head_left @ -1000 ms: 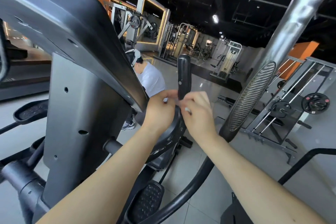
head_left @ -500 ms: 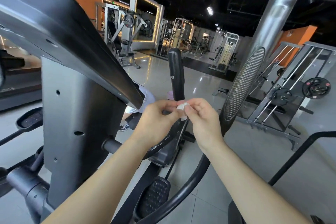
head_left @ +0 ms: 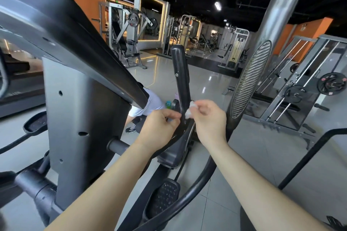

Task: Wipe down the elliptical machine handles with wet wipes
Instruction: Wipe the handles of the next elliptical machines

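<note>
Black upright elliptical handle [head_left: 180,80] stands ahead; the right hand [head_left: 209,120] grip pinches a crumpled white wet wipe [head_left: 189,111] at its lower edge. For the left hand [head_left: 159,124] grip, cannot tell. Best spread the wipe, wrap it round, stroke upward.

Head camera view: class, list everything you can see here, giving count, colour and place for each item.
crumpled white wet wipe: one, white, against the handle's lower part
upright black plastic elliptical handle: one, black, centre
grey metal elliptical column: one, grey, left
black oval foot pedals: two, black, bottom centre and far left
ribbed silver swing-arm grip: one, silver, right of the hands
round black weight plates: at least two, black, on the far-right rack
crouching person in white shirt: one, behind the machine
left hand: one, fingers curled by the handle's base, grip unclear
right hand: one, pinches the wipe
</note>
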Motion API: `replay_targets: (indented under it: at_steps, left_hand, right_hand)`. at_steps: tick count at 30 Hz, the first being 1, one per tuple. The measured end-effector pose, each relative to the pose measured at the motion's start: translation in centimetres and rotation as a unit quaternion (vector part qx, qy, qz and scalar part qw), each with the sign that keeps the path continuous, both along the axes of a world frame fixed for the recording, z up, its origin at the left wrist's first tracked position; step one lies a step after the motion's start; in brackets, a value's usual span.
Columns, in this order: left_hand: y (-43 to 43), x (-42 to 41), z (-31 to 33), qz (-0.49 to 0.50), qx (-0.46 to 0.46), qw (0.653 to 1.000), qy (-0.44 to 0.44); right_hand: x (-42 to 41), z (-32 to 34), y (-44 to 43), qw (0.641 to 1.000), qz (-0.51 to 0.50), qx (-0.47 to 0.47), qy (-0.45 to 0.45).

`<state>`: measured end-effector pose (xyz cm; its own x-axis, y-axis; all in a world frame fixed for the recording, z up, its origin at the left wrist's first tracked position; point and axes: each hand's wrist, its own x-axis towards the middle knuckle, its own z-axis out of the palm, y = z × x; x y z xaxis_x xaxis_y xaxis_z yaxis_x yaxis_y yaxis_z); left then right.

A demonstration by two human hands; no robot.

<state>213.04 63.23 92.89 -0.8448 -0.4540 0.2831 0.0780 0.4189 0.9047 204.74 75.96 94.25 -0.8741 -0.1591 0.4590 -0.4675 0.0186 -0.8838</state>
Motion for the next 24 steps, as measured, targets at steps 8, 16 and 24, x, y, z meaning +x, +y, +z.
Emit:
replay_targets:
  at_steps: [8, 16, 24]
  left_hand:
    - [-1.0, -2.0, -0.2, -0.012, -0.101, 0.986, -0.129]
    - [-1.5, -3.3, -1.1, -0.017, -0.151, 0.981, -0.119]
    - [-1.9, -3.6, -1.1, -0.024, -0.136, 0.984, -0.113]
  right_hand:
    - [-2.9, -0.9, -2.2, 0.95, -0.086, 0.084, 0.288]
    - [-2.6, -4.8, 0.1, 0.955, -0.054, 0.167, 0.238]
    - [-2.2, -0.2, -1.3, 0.966, -0.097, 0.08, 0.227]
